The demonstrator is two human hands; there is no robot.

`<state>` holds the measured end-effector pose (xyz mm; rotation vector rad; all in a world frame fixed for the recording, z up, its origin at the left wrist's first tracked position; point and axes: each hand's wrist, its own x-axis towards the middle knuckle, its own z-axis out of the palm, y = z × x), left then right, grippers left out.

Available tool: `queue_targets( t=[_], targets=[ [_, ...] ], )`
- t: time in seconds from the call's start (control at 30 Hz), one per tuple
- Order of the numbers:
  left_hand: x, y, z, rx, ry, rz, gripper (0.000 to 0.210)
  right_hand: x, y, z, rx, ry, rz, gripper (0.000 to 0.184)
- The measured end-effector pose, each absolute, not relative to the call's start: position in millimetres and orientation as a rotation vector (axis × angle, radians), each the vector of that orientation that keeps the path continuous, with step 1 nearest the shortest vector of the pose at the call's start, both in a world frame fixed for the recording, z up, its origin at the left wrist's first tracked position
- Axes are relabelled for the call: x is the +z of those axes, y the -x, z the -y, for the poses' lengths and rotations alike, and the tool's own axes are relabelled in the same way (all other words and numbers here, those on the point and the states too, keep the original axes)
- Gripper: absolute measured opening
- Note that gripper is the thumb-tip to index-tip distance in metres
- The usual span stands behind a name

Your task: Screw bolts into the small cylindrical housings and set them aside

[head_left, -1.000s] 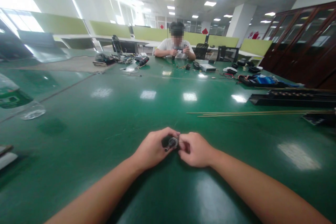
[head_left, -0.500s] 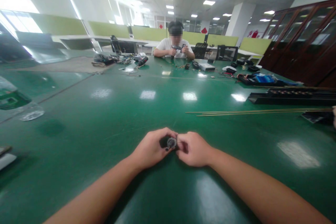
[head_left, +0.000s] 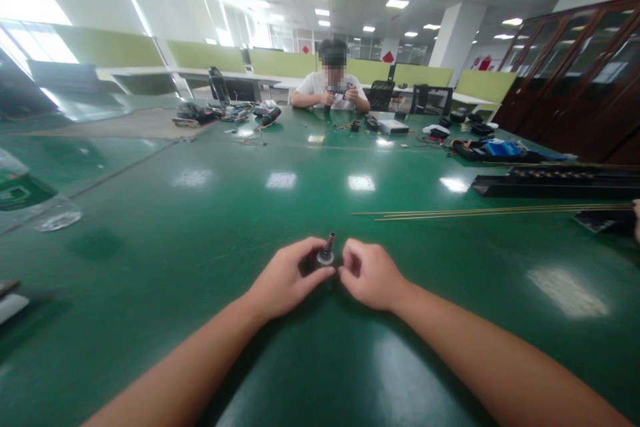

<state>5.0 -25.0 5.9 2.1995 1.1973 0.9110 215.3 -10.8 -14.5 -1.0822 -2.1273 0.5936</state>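
My left hand (head_left: 293,280) is closed around a small dark metal part with a round toothed-looking flange and a narrow shaft (head_left: 327,253). The shaft points upward, and the lower end is hidden behind the thumb and fingers. Just to its right, my right hand (head_left: 369,273) has its fingers curled in towards the thumb, close to the part but with a slim gap. Whatever those fingers may hold is hidden. Both hands are low over the green tabletop (head_left: 240,227).
Thin brass-coloured rods (head_left: 480,213) lie at the right, before a long black tray (head_left: 550,183). A clear bottle (head_left: 30,190) lies at the left. Across the table a person (head_left: 333,83) holds a tool, with scattered tools and a white box (head_left: 393,127) in front.
The metal part has tilted upright in my left hand, so its shaft now points up. My right hand has moved slightly away to the right.
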Motion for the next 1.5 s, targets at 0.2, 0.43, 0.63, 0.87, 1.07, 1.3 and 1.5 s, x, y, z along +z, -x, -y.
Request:
queue_targets(
  t=[0.2,0.43,0.63,0.87,1.07,1.3,1.5],
  targets=[
    [7.1,-4.3,24.7,0.932,-2.246,-1.178,0.024,-13.5,-212.9,10.6,0.717,1.025,1.922,0.033],
    [6.9,-3.3,23.0,0.884,-2.282,-1.15,0.027,-12.1,-212.3,13.9,0.722,1.02,1.948,0.036],
    [1.0,-2.0,24.8,0.928,-2.216,-1.249,0.042,-10.0,-213.1,13.1,0.655,1.023,1.952,0.037],
    [3.8,-4.2,25.7,0.927,-2.195,-1.256,0.021,-7.5,-213.6,11.3,0.541,0.957,2.031,0.018],
    [5.8,-5.0,26.5,0.912,-2.205,-1.228,0.021,-6.6,-213.0,11.5,0.546,0.962,2.035,0.013],
    [5.4,-5.2,25.2,0.919,-2.198,-1.218,0.018,-5.9,-213.1,9.2,0.567,0.958,2.017,0.009],
    [4.6,-4.5,24.7,0.921,-2.19,-1.216,0.018,-8.4,-213.9,7.2,0.577,0.96,2.002,0.007]
  ],
)
